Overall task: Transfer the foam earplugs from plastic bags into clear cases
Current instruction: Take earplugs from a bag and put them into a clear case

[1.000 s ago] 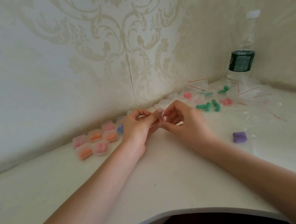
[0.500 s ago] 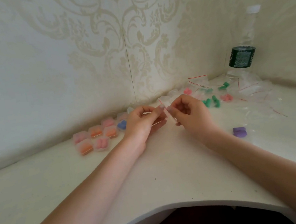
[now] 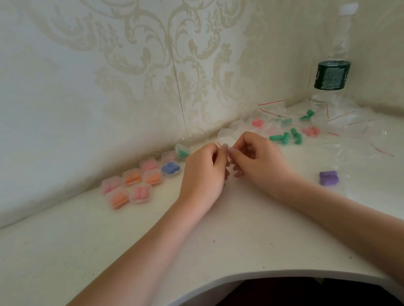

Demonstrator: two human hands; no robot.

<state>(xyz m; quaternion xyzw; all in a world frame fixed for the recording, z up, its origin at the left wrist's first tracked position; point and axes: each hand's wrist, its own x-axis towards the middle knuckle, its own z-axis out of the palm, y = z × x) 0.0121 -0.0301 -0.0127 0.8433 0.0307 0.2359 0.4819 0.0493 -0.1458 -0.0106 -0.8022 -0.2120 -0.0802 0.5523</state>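
Soft, even daylight, fairly dim and greenish; shadows are faint. The bench (image 3: 232, 238) edge bows from wide-angle distortion. Fine detail is soft, and the clear water bottle (image 3: 333, 76) nearly melts into the wall.

Two bare forearms without sleeves, hands (image 3: 202, 176) (image 3: 258, 160) without rings, bands or gloves

Damask-papered corner walls (image 3: 157, 56) — a white curved table (image 3: 207, 242).
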